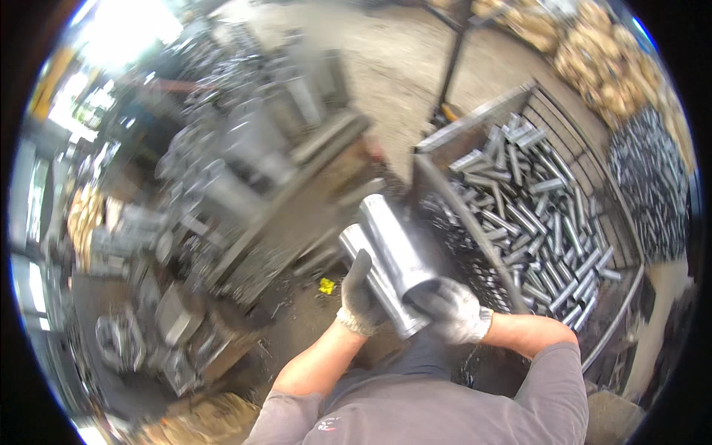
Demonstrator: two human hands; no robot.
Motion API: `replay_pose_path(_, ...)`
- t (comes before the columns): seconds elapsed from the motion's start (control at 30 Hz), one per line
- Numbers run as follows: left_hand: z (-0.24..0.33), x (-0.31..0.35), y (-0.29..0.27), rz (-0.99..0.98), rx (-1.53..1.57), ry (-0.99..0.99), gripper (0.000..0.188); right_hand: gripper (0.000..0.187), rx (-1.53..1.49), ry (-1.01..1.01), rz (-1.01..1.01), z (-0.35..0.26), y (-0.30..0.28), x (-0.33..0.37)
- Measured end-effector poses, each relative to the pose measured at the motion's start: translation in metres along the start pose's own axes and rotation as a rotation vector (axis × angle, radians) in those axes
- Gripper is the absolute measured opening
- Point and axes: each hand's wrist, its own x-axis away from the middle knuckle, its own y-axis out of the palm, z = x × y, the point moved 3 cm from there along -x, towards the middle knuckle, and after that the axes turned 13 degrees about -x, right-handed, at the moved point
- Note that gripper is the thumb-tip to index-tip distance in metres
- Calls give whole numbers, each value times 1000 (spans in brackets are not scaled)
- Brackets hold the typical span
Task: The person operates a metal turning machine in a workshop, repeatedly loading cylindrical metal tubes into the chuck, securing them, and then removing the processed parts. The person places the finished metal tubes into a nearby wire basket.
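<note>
At centre of frame, not yet set down: one metal pipe gripped in the gloved left hand, a second pipe held at its wide end by the gloved right hand; at right, a crate of loose pipes, apparently already deposited.

A cluttered workshop curves toward a dark fisheye rim. White light glares at upper left, and bright window-like openings line the left edge. A blurred workbench slants left of centre. The floor is pale near the top, dark and littered lower down. Tan bundles are heaped at upper right.
</note>
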Motion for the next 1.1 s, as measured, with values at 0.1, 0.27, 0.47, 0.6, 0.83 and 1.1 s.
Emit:
replay_pose_path(0.1, 78, 136, -67, 36, -78, 148, 81, 25, -84, -248, -273, -93, 64, -56)
replay_pose_path(0.27, 169, 320, -113, 445, -541, 365, 43, 63, -662, 526, -149, -167, 196, -190)
replay_pose_path(0.47, 261, 487, -103, 1088, -1436, 755, 60, 60, -755, 672, -469, -245, 298, -304)
replay_pose_path(0.6, 317, 588, -164, 1490, -1054, 952, 36, 49, -591, 352, -187, -264, 300, -422)
replay_pose_path(0.83, 380, 650, -279, 1488, -839, 798, 47, 63, -188, 96, -205, -251, 424, -652)
replay_pose_path(1.1, 384, 616, -328, 1320, -1286, 511, 57, 64, -258, 203, -75, -103, 635, -722)
